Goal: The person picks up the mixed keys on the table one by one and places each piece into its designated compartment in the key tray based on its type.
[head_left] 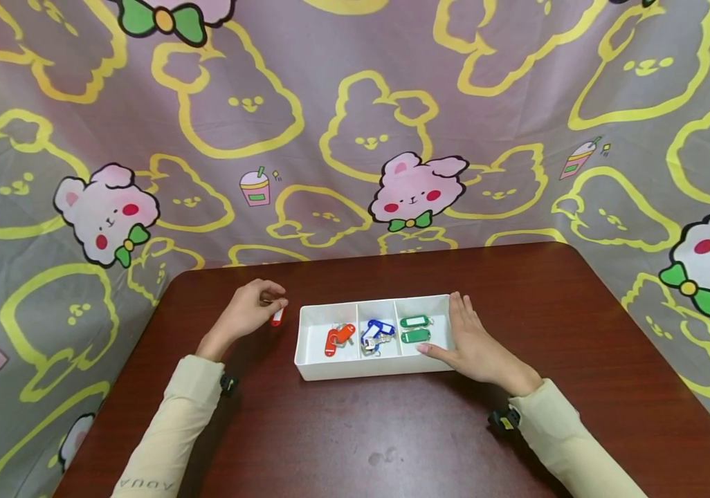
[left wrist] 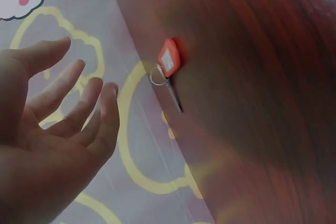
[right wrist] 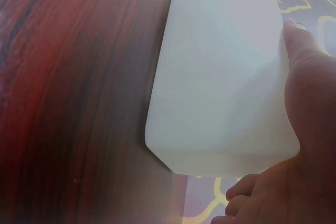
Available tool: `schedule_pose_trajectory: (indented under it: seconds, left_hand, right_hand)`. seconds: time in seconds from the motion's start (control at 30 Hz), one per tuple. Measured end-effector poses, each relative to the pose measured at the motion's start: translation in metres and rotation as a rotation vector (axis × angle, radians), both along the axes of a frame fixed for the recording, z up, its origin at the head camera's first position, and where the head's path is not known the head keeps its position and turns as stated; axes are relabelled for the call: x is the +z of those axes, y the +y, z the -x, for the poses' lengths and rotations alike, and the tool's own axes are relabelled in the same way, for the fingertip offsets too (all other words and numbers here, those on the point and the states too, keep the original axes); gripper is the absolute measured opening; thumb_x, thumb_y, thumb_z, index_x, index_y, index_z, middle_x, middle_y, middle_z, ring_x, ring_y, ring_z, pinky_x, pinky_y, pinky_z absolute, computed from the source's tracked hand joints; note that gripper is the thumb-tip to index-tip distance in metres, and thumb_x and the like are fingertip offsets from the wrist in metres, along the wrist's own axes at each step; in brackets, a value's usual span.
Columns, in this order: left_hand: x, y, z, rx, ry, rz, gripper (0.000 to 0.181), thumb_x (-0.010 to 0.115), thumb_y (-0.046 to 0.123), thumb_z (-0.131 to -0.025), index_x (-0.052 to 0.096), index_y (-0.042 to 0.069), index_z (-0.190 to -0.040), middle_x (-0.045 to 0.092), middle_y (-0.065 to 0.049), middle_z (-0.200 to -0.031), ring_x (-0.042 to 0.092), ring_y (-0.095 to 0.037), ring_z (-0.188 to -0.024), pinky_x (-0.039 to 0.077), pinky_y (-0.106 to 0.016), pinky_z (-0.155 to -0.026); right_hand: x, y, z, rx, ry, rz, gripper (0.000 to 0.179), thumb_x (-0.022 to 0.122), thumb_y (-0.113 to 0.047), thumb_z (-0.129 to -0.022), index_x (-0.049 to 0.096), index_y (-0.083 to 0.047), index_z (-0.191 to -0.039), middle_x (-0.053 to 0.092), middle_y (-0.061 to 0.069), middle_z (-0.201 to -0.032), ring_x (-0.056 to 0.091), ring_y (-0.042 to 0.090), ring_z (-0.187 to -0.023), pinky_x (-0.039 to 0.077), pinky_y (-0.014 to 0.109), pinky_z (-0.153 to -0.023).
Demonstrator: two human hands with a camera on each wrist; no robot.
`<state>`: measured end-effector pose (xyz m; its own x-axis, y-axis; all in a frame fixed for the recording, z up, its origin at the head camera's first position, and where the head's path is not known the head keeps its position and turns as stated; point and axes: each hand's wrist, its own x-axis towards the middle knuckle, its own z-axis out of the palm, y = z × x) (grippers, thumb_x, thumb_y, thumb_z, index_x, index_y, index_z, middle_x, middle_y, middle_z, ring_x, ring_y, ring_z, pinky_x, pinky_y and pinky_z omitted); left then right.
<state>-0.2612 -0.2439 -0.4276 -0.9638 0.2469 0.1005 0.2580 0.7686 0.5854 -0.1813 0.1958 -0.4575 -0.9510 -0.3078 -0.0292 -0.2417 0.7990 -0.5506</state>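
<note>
My left hand point(head_left: 246, 309) hovers over a red-tagged key point(left wrist: 169, 59) at the left of the table, fingers loosely bent. In the left wrist view a gap shows between those fingers and the key, which has a ring and a white label. Against the right end of a white tray point(head_left: 330, 371) rests my right hand point(head_left: 476, 346), its fingers straight along the end wall and its thumb across the front rim. The tray's three compartments hold red-tagged keys point(head_left: 331, 342) at left, blue-tagged keys point(head_left: 383, 328) in the middle and green tags point(head_left: 415, 335) at right.
The dark brown wooden table point(head_left: 355, 429) has rounded far corners. A patterned cloth point(head_left: 317, 124) hangs behind it and along both sides. The tray stands lengthwise across the middle of the tabletop.
</note>
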Motion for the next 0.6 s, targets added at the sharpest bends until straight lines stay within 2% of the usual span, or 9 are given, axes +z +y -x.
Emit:
schedule_pose_trajectory:
  seconds: [0.23, 0.43, 0.6]
  left_hand:
    - [-0.007, -0.006, 0.001, 0.001, -0.004, 0.0, 0.044, 0.077, 0.026, -0.097, 0.069, -0.006, -0.125, 0.064, -0.026, -0.127, 0.073, -0.041, -0.112, 0.059, -0.055, -0.098]
    - [-0.014, -0.013, 0.002, -0.033, 0.046, 0.058, 0.043, 0.078, 0.021, -0.096, 0.068, -0.01, -0.124, 0.063, -0.027, -0.127, 0.071, -0.044, -0.112, 0.059, -0.055, -0.098]
    - [-0.018, -0.016, 0.004, -0.034, 0.082, 0.127, 0.043, 0.077, 0.02, -0.096, 0.068, -0.009, -0.126, 0.064, -0.027, -0.127, 0.068, -0.044, -0.113, 0.057, -0.056, -0.098]
  right_hand:
    - [-0.002, 0.0, 0.0, 0.0, 0.003, -0.002, 0.124, 0.07, -0.063, -0.093, 0.001, 0.013, -0.163, -0.001, 0.036, -0.172, -0.001, 0.057, -0.16, 0.012, 0.07, -0.128]
    - [-0.002, 0.0, 0.0, -0.002, 0.005, -0.004, 0.124, 0.07, -0.063, -0.093, 0.003, 0.014, -0.163, 0.0, 0.036, -0.172, 0.0, 0.058, -0.16, 0.013, 0.07, -0.128]
    - [0.0, 0.0, -0.001, -0.002, 0.004, -0.001, 0.123, 0.07, -0.063, -0.093, 0.002, 0.013, -0.163, 0.0, 0.036, -0.172, 0.0, 0.057, -0.16, 0.013, 0.07, -0.128]
